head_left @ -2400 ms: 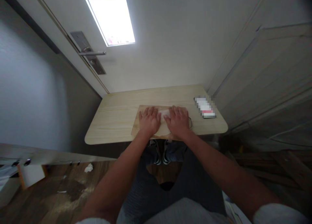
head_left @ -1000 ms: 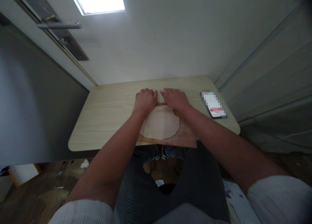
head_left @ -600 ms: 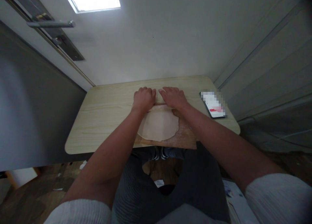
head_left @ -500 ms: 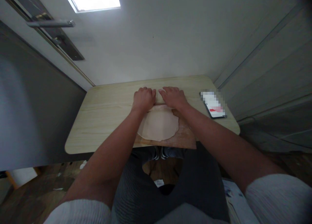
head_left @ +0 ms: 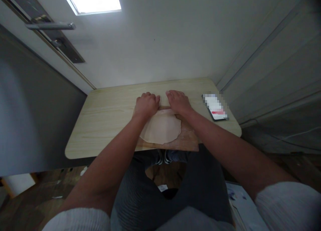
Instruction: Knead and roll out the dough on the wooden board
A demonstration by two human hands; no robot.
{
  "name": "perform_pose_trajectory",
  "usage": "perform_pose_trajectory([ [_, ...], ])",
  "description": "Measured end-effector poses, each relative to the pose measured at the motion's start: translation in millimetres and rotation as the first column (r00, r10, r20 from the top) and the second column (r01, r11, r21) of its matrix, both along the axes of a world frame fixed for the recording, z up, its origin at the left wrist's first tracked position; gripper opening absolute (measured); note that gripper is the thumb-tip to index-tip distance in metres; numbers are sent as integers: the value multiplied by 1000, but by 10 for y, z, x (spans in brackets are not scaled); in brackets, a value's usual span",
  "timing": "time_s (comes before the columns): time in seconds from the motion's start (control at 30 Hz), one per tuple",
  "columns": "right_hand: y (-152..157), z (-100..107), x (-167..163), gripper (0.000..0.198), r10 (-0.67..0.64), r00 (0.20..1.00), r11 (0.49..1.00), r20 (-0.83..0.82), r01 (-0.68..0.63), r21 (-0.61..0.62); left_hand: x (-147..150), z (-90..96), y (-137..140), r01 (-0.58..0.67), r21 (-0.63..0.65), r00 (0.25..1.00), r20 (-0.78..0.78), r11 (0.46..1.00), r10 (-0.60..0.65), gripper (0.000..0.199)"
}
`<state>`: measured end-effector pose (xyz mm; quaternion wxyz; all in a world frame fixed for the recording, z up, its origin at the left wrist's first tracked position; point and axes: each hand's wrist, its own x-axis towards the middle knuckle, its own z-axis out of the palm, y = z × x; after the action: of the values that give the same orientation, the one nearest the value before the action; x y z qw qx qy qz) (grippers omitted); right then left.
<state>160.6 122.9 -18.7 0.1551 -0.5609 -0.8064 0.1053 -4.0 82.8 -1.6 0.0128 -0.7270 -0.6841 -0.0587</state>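
A flat, roundish sheet of dough lies on a brown wooden board at the table's front edge. Across the dough's far end runs a narrow brown bar, seemingly a rolling pin, mostly covered by my hands. My left hand curls over its left part, knuckles up. On the other side, my right hand bends over the right part, thumb toward the left hand. A small gap separates the two hands. What lies beneath the palms is hidden.
The pale wood table stands against a white door with a metal handle. A phone lies on the table's right side. My legs are under the front edge.
The view has shifted slightly, so table, board and phone sit a little further left. The gap between my hands looks a bit wider. Both hands stay at the dough's far end.
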Motion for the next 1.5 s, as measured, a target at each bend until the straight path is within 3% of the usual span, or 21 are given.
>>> perform_pose_trajectory([
  [0.13, -94, 36, -32, 55, -83, 996, 997, -15, 83, 7, -4, -37, -12, 5, 24, 1000, -5, 1000, -5, 61],
  [0.3, -178, 57, -47, 53, -114, 994, 993, 0, 114, 30, -12, -43, -79, 47, 20, 999, -27, 999, -46, 57],
  [0.53, -276, 28, -51, 53, -144, 989, 988, 46, 141, 61, 24, -25, -178, 11, 34, 1000, 6, 999, -12, 55],
  [1.1, -509, -17, -16, 53, -118, 992, 984, 37, 111, 140, 75, -42, -370, -28, 57, 999, 27, 998, 27, 53],
  [1.33, -662, -35, 9, 51, -111, 993, 978, 33, 104, 179, 120, 17, -514, -42, 11, 998, 49, 999, 41, 48],
  [1.5, -816, -42, 44, 50, -107, 993, 973, 46, 95, 210, 163, 4, -667, -31, 88, 999, 38, 996, 28, 47],
])
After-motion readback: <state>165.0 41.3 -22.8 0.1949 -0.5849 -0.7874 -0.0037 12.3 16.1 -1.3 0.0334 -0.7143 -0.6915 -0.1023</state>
